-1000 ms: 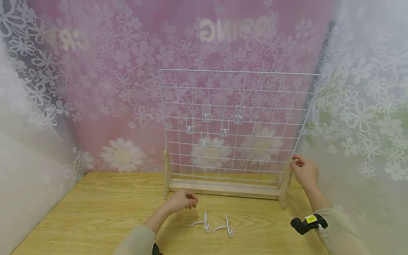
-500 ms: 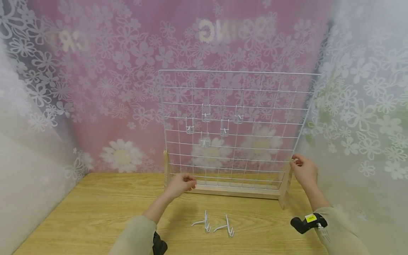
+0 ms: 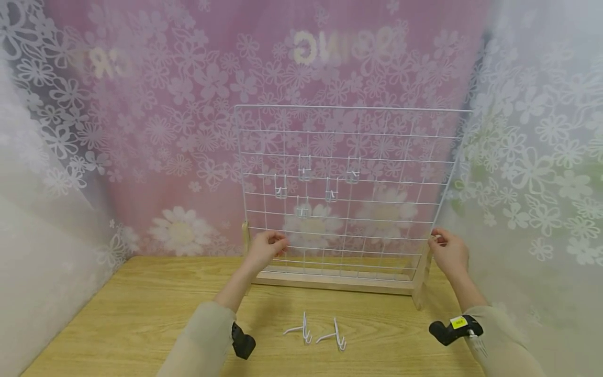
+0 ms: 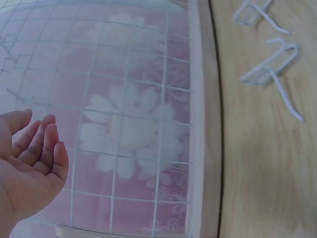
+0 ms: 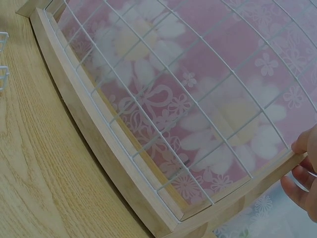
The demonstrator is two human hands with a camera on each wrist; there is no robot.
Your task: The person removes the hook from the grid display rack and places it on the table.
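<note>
Your left hand (image 3: 267, 250) was raised in front of the lower left of the grid (image 3: 348, 199), fingers loosely bent, grasping nothing. Whether its fingertips touched the wires could not be told. Your right hand (image 3: 449, 255) pinched the top of the right post (image 3: 421, 277) between thumb and fingers, at the grid's lower right edge.

The grid stood upright between and above your hands, with its base bar (image 3: 339, 285) running below them. The left post (image 3: 245, 233) was just beside your left hand, its lower part hidden behind that hand and wrist. Five hung hooks (image 3: 332, 196) were on the wires, up and to the right of your left hand. Two loose hooks (image 3: 305, 329) lay on the table (image 3: 118, 314), below your left hand and nearer to you.

Change noted: over the last second your left hand had risen from just above the table, near the loose hooks, to the height of the lower wires. Your right hand had kept its place, and no hook had shifted. In my judgement, this brought both hands to the rack's two sides and left the loose hooks unattended.
</note>
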